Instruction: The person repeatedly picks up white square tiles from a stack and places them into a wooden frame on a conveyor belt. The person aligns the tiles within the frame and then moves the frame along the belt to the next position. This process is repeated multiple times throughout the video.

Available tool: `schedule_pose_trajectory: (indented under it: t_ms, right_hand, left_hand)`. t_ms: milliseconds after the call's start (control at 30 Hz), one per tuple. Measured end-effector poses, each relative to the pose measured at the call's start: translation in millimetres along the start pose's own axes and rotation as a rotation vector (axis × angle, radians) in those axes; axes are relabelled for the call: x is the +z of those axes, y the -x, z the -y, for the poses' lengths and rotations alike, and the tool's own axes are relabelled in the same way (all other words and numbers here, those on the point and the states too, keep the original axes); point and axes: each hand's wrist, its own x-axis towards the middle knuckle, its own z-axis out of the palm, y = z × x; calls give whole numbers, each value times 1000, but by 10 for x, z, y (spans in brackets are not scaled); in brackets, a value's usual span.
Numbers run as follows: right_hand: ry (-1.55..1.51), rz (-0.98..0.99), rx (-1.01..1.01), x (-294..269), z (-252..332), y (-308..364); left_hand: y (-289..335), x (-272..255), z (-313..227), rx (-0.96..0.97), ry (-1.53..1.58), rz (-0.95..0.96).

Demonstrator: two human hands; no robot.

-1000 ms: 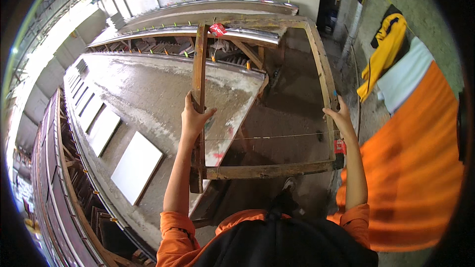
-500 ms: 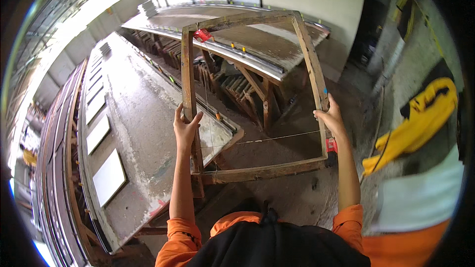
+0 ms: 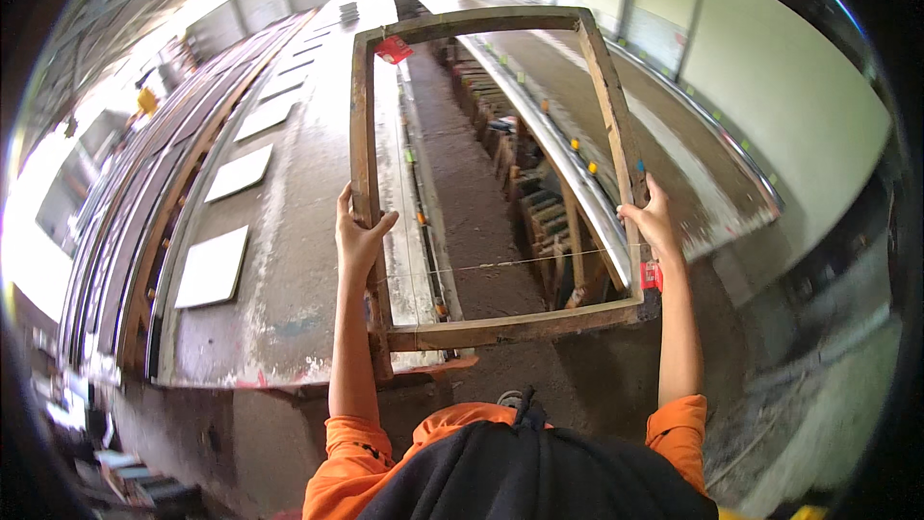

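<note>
Held up in front of me is an open rectangular wooden frame (image 3: pixel 500 329), worn and stained, with nothing stretched across it but thin strings near its lower end and left side. My left hand (image 3: pixel 360 236) grips its left bar, thumb inward and fingers partly hidden behind the wood. On the right bar my right hand (image 3: pixel 655 221) has a like grip, just below a blue mark. A red tag (image 3: pixel 393 49) sits at the upper left corner, and another red tag (image 3: pixel 652 276) at the lower right.
A long table (image 3: pixel 289 313) runs away on the left, bearing a row of white panels (image 3: pixel 214 268). Right of it, past a narrow aisle (image 3: pixel 496 284), stands a second long table (image 3: pixel 674 159) with a metal edge rail and yellow clips. A pale wall (image 3: pixel 789 106) rises beyond.
My view has swung to the right-hand side's opposite, leftward, so both tables now run more straight ahead. The yellow cloth at right has left view. Both hands keep hold of the wooden frame.
</note>
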Motion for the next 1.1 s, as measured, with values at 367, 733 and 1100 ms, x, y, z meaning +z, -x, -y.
schedule_pose_trajectory:
  t_ms: [367,733,1100]
  right_hand:
    - [-251,584,-260,1566,214,-1978]
    - [-373,1112,-335,3245,491,-2367]
    - [-356,1503,-386,4637,1056,-1889]
  left_hand:
    - [-112,-319,82,-175,-251,-453]
    - [453,-543,-7,-443,-426,-808]
    - [994,-655,18,-686,-486,-1148]
